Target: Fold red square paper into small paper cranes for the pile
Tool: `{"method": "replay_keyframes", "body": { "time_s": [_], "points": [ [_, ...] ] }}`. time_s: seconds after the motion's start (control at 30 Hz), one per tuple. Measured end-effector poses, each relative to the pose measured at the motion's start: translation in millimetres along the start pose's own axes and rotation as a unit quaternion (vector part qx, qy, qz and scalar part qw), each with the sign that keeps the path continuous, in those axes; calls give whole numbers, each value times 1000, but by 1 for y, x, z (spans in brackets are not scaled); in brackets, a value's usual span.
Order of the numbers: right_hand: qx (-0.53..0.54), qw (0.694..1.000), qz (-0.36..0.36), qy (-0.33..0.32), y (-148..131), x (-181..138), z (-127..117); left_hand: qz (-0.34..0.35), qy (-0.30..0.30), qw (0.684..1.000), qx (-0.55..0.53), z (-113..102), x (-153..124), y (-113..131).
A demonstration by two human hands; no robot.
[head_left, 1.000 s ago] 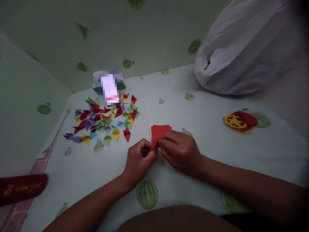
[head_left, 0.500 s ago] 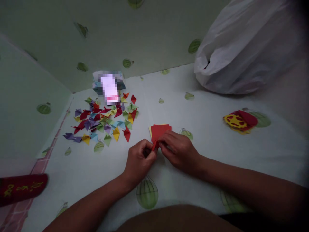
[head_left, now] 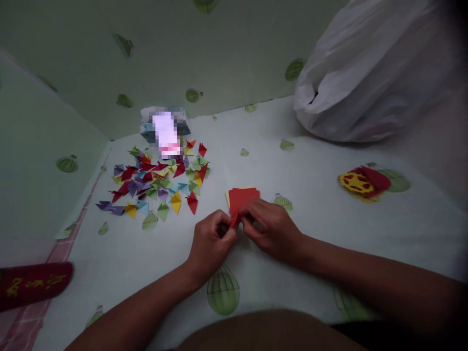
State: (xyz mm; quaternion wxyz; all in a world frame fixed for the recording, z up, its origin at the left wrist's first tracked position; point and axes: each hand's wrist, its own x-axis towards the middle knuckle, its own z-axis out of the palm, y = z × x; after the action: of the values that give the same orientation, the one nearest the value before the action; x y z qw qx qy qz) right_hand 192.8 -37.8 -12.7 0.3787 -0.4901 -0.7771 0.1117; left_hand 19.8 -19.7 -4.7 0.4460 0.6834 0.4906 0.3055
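Observation:
Between my hands is a small folded piece of red paper (head_left: 235, 220), pinched from both sides. My left hand (head_left: 215, 237) grips its left part with thumb and fingers. On the other side, the fingertips of my right hand (head_left: 271, 225) close on its right end, and the fingers partly hide it. Just beyond lies a stack of square paper (head_left: 244, 199), red on top with a yellow edge showing at the left. To the left, many folded paper cranes (head_left: 161, 183) in red, purple, green, yellow and blue are spread in a loose heap.
A phone (head_left: 166, 134) with a bright blurred screen leans on a box behind the cranes. At the back right stands a white plastic bag (head_left: 365, 83). Yellow and red paper cut-outs (head_left: 360, 183) lie to the right. A red object with yellow characters (head_left: 34, 285) juts in from the left.
Almost nothing differs. Both hands stay in the same place, pinching the red paper.

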Motion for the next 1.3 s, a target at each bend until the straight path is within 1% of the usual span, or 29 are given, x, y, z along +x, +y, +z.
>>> {"method": "replay_keyframes", "body": {
  "time_s": [0.13, 0.3, 0.43, 0.63, 0.77, 0.97, 1.3],
  "points": [
    [1, 1000, -3, 13, 0, 0, 0, -33, 1, 999, -41, 0, 0, 0],
    [-17, 999, -12, 29, -1, 0, 1, -83, -9, 987, -136, 1, 2, 1],
    [-29, 998, -45, 29, 0, 1, 0, -99, -11, 976, -196, 1, 3, 4],
    [-23, 997, -56, 44, 1, 2, -1, -100, -10, 969, -227, -2, 1, 5],
    [11, 998, -54, 40, 0, 3, -2, -91, -11, 968, -233, -2, 0, 4],
    [60, 995, -46, 70, -1, 3, -2, -91, -1, 974, -208, 0, 0, 5],
    [51, 995, -43, 75, 1, 1, 0, -75, -9, 984, -162, -1, -1, 3]
  ]
}}
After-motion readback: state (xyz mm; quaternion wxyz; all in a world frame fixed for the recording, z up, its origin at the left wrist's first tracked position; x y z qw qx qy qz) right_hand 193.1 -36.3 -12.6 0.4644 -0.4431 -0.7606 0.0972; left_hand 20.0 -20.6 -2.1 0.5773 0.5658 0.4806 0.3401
